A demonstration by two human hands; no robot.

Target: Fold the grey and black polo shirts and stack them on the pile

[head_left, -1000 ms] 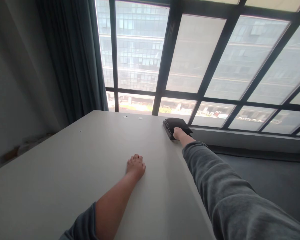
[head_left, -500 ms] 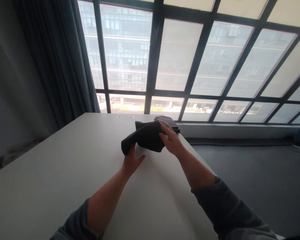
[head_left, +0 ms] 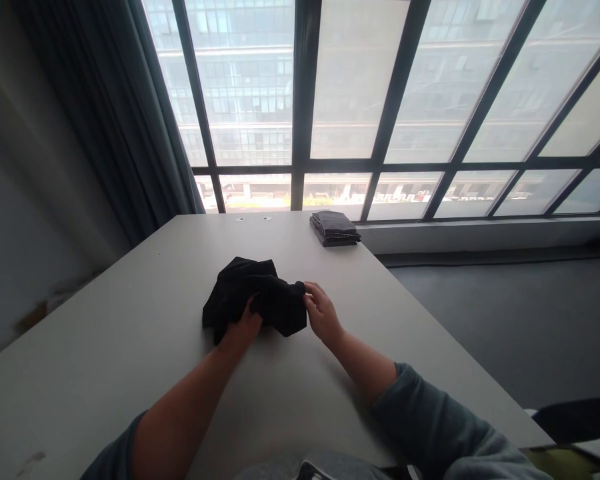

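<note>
A black cloth [head_left: 280, 303], perhaps a garment, lies bunched and partly unfolded over the middle of the white table [head_left: 145, 320]. My left hand [head_left: 246, 323] reaches into its folds from the near side and grips it; most of those fingers are hidden by the fabric. At the cloth's right end, my right hand [head_left: 323, 312] pinches the edge between thumb and fingers. The cloth's left part spreads loosely past my left hand.
A stack of folded grey cloths [head_left: 334, 228] sits near the table's far right corner. Beyond it are a large framed window [head_left: 340, 80] and a dark curtain [head_left: 105, 120] on the left. Grey floor [head_left: 460, 300] lies right of the table.
Both hands have drawn the black cloth nearer and away from the folded stack. It has loosened from a compact bundle and now spreads farther left. The camera view has tilted slightly.
</note>
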